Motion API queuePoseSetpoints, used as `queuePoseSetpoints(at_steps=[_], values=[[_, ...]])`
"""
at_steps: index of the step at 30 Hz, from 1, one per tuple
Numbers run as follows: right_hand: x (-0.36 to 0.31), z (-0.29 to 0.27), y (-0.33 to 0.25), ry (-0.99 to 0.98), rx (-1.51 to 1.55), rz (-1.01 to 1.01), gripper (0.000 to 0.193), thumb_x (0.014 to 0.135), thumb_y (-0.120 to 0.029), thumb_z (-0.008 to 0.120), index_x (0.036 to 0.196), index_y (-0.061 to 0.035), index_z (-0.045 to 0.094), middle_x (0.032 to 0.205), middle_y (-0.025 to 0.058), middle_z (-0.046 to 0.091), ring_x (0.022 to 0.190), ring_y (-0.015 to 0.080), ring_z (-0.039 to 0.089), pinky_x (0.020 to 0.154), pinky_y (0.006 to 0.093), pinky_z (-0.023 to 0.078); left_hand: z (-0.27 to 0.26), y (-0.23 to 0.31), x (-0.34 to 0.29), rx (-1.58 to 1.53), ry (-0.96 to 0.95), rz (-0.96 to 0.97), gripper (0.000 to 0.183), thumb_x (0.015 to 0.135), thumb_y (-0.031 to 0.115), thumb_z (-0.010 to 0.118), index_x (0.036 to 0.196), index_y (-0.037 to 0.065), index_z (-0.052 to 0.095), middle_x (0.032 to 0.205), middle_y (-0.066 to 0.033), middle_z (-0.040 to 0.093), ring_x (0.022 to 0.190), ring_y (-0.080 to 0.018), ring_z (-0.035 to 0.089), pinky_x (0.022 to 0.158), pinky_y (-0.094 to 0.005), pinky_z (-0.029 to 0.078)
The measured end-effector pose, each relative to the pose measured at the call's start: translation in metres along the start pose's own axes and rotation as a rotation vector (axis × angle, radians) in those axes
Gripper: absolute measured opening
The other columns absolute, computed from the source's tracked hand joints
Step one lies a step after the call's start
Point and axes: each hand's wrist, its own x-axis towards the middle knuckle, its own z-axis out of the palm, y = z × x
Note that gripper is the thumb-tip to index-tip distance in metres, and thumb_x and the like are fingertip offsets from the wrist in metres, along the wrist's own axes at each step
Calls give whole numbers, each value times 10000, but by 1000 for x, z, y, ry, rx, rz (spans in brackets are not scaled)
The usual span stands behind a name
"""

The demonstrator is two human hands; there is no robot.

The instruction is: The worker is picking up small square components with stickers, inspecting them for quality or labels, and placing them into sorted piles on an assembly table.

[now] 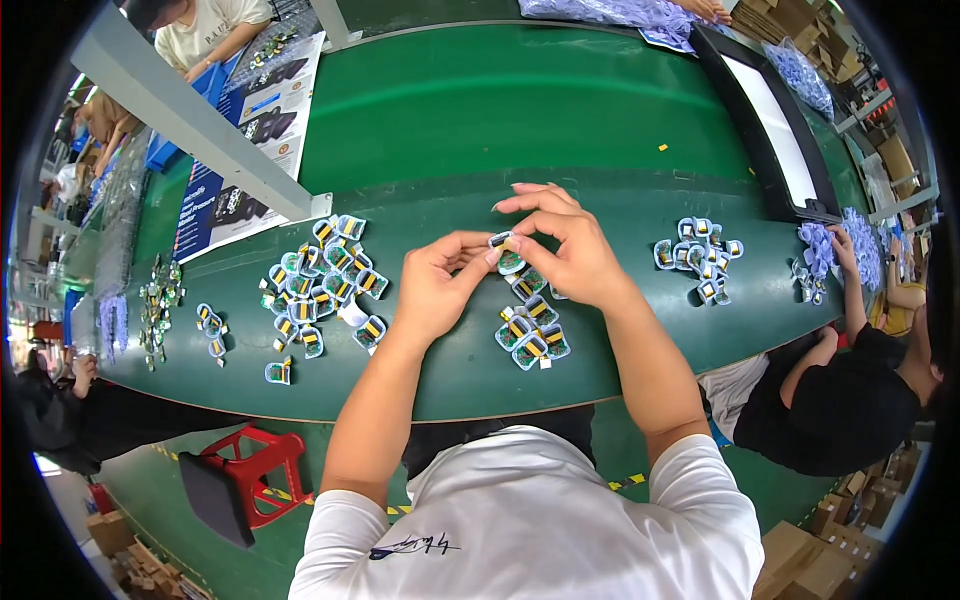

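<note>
Between my two hands is a small rounded part with a green circuit board, a pale rim and a yellow-and-black piece, a small circuit board module (510, 263). My left hand (437, 284) pinches it at its left side with thumb and forefinger. The thumb and forefinger of my right hand (572, 248) grip it from the right, while the other fingers are raised. Just below my hands lies a small pile of like modules (540, 338). A larger heap of modules (310, 287) spreads to the left of my left hand. Farther right sits another cluster of modules (703, 258).
All this lies on a dark green worktable (440, 385), with a green belt (520, 100) beyond. A metal post (215, 130) rises at the left by a printed poster (285, 140). A black frame (775, 130) stands right. Co-workers sit at both sides; a red stool (262, 470) is behind left.
</note>
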Motion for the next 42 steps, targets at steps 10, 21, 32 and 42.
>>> queuePoseSetpoints(at_steps=[10,21,32,42], values=[[-1,-14,4,-158,-31,64,86,902,-127,768,905,-41,774,1263,59,747,1396,342,566,1238,612,281,-10,9,-1,130,-207,-71,184,1033,51,669,1137,-70,762,942,-112,792,900,-152,746,846,-292,598],[0,-10,3,-149,-30,34,53,895,-96,763,891,-44,776,1145,29,770,1353,308,601,1238,610,282,-12,6,-2,194,-187,9,168,1001,32,705,1121,-66,769,951,-112,796,868,-147,753,816,-282,607],[-1,-5,3,-129,-92,28,45,889,-89,769,898,-45,774,1110,21,769,1347,294,606,1243,606,276,-14,10,0,208,-194,-66,175,1010,40,686,1124,-58,774,952,-119,801,891,-138,749,831,-283,599],[-1,-5,4,-153,-67,1,54,892,-100,774,910,-49,782,1094,18,768,1344,291,607,1246,618,262,-15,11,-2,240,-192,0,157,980,59,739,1077,-52,792,928,-124,806,849,-146,759,776,-275,608]])
